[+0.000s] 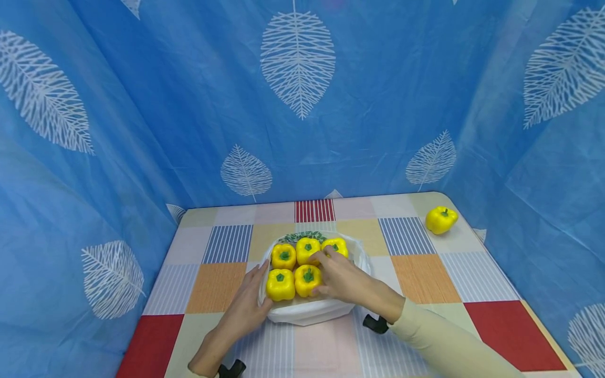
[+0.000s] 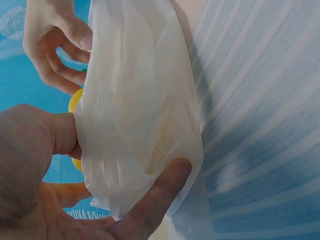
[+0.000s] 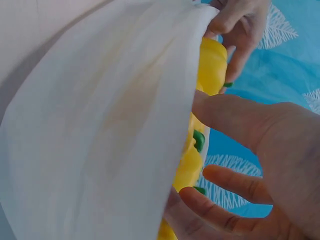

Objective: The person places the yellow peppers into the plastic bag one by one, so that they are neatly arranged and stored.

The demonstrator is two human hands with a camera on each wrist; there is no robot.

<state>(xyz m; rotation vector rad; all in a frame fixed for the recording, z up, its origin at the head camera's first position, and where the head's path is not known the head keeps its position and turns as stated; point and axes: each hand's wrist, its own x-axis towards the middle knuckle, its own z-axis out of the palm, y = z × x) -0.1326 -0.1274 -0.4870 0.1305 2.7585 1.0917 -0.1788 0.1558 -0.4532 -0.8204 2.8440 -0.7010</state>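
Observation:
Several yellow bell peppers [image 1: 280,284] with green stems sit close together, stems up, in a white plastic bag [image 1: 307,315] whose mouth lies wide around them. At the bag's left side, my left hand [image 1: 246,304] holds its edge, thumb at the rim and fingers against the outside, as the left wrist view shows. My right hand [image 1: 342,278] reaches over the right side, fingers spread and bent loosely among the peppers. Its thumb lies at the near rim in the right wrist view. The area beneath the right palm is hidden in the head view.
Another yellow bell pepper [image 1: 441,220] lies alone near the table's far right corner. A patchwork-patterned cloth [image 1: 222,286] covers the table. Blue curtains [image 1: 302,152] with white leaf prints hang behind it and at both sides. Green print shows at the bag's far edge.

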